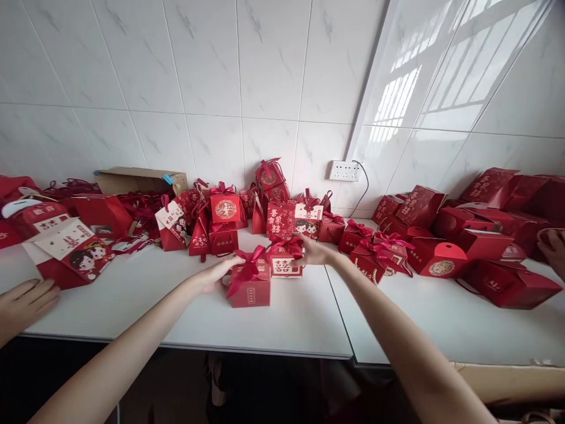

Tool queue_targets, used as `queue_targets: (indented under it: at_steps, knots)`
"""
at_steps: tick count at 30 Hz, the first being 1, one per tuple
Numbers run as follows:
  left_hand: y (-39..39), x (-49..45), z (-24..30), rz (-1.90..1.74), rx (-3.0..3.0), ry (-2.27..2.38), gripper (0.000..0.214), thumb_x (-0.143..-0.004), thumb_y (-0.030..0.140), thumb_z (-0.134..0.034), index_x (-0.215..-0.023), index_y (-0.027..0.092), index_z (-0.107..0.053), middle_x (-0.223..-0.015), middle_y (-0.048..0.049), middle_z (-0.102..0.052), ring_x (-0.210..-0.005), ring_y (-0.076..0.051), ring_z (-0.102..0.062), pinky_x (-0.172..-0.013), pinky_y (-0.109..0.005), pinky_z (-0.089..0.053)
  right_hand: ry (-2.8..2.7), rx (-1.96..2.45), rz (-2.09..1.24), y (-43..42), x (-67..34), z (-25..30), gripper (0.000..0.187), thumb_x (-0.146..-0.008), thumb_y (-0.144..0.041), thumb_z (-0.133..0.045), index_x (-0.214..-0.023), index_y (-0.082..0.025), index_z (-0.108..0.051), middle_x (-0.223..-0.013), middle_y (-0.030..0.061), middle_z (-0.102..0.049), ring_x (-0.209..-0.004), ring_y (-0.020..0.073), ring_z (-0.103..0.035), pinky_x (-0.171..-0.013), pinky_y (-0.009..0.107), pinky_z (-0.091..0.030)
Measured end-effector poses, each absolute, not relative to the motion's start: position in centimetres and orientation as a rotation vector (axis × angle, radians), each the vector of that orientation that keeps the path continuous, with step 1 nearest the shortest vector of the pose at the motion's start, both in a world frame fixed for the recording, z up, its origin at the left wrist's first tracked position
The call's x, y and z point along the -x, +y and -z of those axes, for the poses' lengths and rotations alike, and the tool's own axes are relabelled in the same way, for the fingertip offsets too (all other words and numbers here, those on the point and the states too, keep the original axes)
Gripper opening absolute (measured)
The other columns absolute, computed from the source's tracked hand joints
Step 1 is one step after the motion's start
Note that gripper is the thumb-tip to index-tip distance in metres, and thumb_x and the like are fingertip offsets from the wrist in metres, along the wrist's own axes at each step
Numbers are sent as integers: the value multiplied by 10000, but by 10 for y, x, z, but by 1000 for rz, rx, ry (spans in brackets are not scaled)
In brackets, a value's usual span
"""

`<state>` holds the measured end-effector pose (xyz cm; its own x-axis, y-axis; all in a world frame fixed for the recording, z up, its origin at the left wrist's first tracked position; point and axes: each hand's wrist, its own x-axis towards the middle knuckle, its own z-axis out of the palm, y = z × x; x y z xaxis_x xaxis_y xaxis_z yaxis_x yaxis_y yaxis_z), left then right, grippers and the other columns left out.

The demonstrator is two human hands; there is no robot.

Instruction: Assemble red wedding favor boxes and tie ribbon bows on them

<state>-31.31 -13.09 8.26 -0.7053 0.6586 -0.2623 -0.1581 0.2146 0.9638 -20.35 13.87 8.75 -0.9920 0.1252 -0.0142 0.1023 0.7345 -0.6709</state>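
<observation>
My left hand (216, 274) reaches across the white table (145, 300) and touches the left side of a red gift box with a ribbon bow (249, 284); its fingers lie stretched along the box. My right hand (314, 251) rests against the right side of a smaller red and white box with a red bow (286, 259), fingers curled round its edge. The two boxes stand side by side near the middle of the table.
Many red gift boxes (226, 209) are piled along the tiled wall, with more at the right (441, 259). A brown cardboard box (141, 179) sits at back left. Another person's hand (24, 303) rests at the left edge; another hand (554, 250) shows at far right. A wall socket (343, 171) is behind.
</observation>
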Motion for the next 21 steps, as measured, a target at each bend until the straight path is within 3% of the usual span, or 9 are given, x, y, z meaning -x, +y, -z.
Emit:
queue_targets:
  at_steps: [2,5,8,10,12,13,16,18,21]
  knots:
    - [-117,303,-82,-1435,-517,1785,301,-654,426,-712,-815,183,-636,-675,-20,-685,-622,-192,-649,-462,-227,-440,-2964,309,-1089,162,194,-100,1155,-523,-337,-851,-1466,-131,-218,-1239,214,-572,-1116,360,-572,-981,506,-427]
    - [-93,289,-81,-1293,-636,1721,356,-682,473,-690,-907,201,-645,-846,-37,-714,-785,-218,-658,-544,-248,-471,-2992,453,-1054,188,169,-109,1070,-577,-293,-810,-1465,-161,-227,-1186,165,-613,-1076,331,-597,-938,480,-466]
    - [-66,282,-78,-1242,-853,1679,392,-720,508,-633,-973,208,-642,-948,-45,-711,-857,-228,-647,-621,-271,-469,-2969,574,-1005,192,141,-105,1040,-641,-251,-743,-1488,-181,-143,-1315,186,-520,-1172,337,-542,-937,466,-469]
    - [-48,283,-75,-1246,-976,1645,392,-716,504,-630,-954,193,-652,-957,-50,-709,-901,-235,-634,-689,-283,-460,-2901,571,-866,181,127,-101,1019,-667,-246,-706,-1492,-179,-112,-1442,206,-366,-1313,361,-401,-989,477,-426]
    - [-34,286,-72,-1266,-1047,1627,378,-679,487,-668,-885,170,-656,-924,-56,-704,-919,-242,-619,-749,-295,-448,-2739,461,-642,161,116,-100,876,-718,-272,-653,-1466,-194,-202,-1490,172,-287,-1386,339,-286,-1033,460,-390]
    - [-30,289,-70,-1282,-1078,1631,376,-658,480,-689,-852,160,-650,-895,-57,-697,-901,-242,-613,-761,-302,-441,-2631,397,-555,149,113,-100,727,-770,-303,-602,-1423,-205,-295,-1462,151,-337,-1362,316,-337,-1019,442,-406]
    - [-27,294,-61,-1362,-1135,1694,398,-624,495,-718,-798,152,-614,-807,-41,-654,-814,-218,-580,-744,-305,-418,-2392,429,-481,111,108,-102,279,-902,-390,-422,-1000,-180,-579,-996,115,-630,-923,239,-627,-787,363,-496]
    - [-32,295,-54,-1410,-1160,1734,422,-649,542,-690,-797,156,-602,-789,-35,-631,-791,-206,-559,-734,-301,-409,-2581,456,-655,92,108,-104,342,-910,-481,-395,-772,-200,-532,-647,23,-580,-589,167,-571,-572,290,-452]
    - [-41,299,-46,-1516,-1161,1657,483,-694,639,-604,-777,164,-590,-751,-36,-619,-752,-197,-560,-706,-294,-418,-2771,346,-859,81,115,-105,305,-855,-504,-502,-796,-205,-499,-643,-4,-559,-549,142,-520,-525,264,-409]
